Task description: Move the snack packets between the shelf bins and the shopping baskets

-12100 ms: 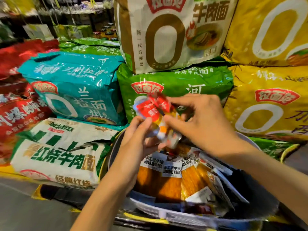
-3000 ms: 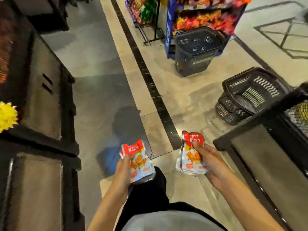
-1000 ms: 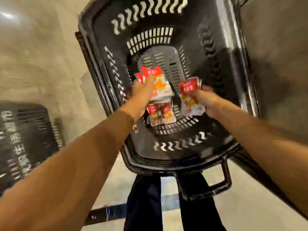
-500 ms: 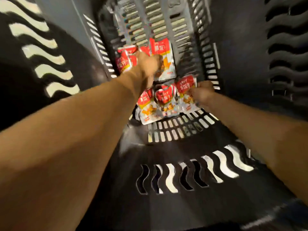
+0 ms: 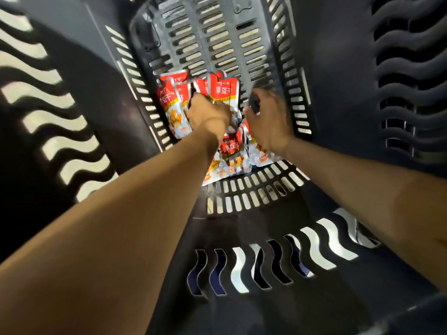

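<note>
2 arms stretch down into the basket (image 5: 338, 93) at frame centre; the left hand (image 5: 209, 113) clutches snack packets (image 5: 223, 90), the right hand (image 5: 268, 122) (blurred) cannot be read.

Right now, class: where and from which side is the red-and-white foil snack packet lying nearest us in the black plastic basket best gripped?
Pinch the snack packet by its pale near edge, coming from above on the near side. It lies flat, with that edge free on the basket floor; its red top is crowded by neighbouring packets.
</note>
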The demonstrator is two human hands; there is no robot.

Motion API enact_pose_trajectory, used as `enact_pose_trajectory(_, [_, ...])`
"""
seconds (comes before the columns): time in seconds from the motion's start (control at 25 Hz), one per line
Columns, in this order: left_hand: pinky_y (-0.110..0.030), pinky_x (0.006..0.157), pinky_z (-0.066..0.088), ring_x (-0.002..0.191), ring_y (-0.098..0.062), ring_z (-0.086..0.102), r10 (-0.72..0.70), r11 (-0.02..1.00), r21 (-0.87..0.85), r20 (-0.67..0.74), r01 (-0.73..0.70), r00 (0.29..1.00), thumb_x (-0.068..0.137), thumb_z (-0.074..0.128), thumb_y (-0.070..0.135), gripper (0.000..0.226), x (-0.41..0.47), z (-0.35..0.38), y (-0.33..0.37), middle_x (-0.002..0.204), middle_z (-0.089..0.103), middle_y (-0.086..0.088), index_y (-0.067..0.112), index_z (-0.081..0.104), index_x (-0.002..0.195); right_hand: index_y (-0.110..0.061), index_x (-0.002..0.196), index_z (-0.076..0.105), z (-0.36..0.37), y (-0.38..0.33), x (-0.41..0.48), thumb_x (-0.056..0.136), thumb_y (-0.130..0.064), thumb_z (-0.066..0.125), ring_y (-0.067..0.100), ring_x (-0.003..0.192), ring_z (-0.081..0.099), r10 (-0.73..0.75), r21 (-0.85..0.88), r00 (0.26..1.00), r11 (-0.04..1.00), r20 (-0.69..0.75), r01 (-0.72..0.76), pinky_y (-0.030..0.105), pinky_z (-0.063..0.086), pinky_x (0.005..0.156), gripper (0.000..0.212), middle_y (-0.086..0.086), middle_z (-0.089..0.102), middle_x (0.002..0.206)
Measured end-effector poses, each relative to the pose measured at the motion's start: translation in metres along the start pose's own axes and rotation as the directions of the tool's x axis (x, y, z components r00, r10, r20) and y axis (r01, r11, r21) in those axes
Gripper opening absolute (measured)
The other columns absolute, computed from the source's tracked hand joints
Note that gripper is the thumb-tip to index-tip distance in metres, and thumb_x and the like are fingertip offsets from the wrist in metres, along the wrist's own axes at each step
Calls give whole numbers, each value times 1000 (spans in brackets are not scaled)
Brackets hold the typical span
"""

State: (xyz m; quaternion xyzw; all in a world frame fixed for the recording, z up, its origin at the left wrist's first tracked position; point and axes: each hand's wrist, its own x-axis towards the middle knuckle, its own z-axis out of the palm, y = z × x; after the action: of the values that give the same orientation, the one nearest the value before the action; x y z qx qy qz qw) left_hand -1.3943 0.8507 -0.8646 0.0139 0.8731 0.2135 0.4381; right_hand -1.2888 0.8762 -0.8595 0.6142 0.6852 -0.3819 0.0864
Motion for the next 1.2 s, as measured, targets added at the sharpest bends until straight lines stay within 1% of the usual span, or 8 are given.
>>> enact_pose_trajectory(0.12, [-25,82,47,102,-27,61,86,992,96,-30,-82,996,90,50,14,24,-3,-5,-9,110,66,-10,8,61,109,-11,99,62,11,-10,26,89,-36,58,25,95,60,50,122,982,990,180,-73,37,50,84,27,8,65,100])
enact_pose_trajectory(0.36, [-17,99,29,123,-19,48,358,930,166,-218,-327,908,91,43,2,44,-33,-36,-22,135,52,-8,10,47,135,-11,123,53,27,-16,43,82,-37,70,29,113,56,94,123,983,986,159,-114,39,47,93,52,10,59,125])
enact_pose_trajectory(0.48, [-15,108,11,141,-21,25,361,909,257,-96,-327,928,93,41,2,55,-15,-41,-43,152,27,-12,3,26,146,-16,121,57,42,-20,44,77,-45,71,29,107,61,94,154,985,981,146,-116,44,52,89,55,10,62,121])
enact_pose_trajectory(0.64, [-22,110,18,141,-24,27,300,938,190,-36,-289,953,96,36,-2,48,-7,-37,-55,152,30,-13,2,31,144,-16,119,58,48,-17,44,80,-44,69,28,103,63,104,180,985,975,135,-127,44,54,85,49,9,63,118])
enact_pose_trajectory(0.76, [-17,112,7,143,-20,20,371,874,323,37,-362,928,97,36,5,52,-16,-48,-57,155,21,-11,4,23,147,-12,120,55,35,-21,33,86,-36,65,28,107,60,61,136,992,988,113,-76,45,52,88,43,10,61,120])
enact_pose_trajectory(0.92, [-32,109,32,129,-25,44,337,888,307,71,-342,939,95,39,15,46,-48,-72,-37,142,44,-10,10,37,141,-10,137,39,-14,-33,-15,90,-31,58,31,123,46,-95,-103,992,989,85,103,41,41,99,55,12,47,135])
enact_pose_trajectory(1.04, [-36,91,42,112,-29,56,348,874,324,104,-363,932,99,40,22,35,-109,-113,-6,123,60,-10,14,47,132,-15,136,41,-69,-55,-79,92,-32,53,30,122,47,-98,-63,989,992,115,105,40,42,97,49,10,48,135])
enact_pose_trajectory(1.2, [-37,94,43,113,-30,56,361,856,327,173,-400,916,99,43,27,39,-216,-189,25,124,61,-12,16,46,136,-10,136,43,-143,-95,-177,94,-32,48,30,119,51,-108,7,982,994,152,108,36,40,100,47,11,54,131])
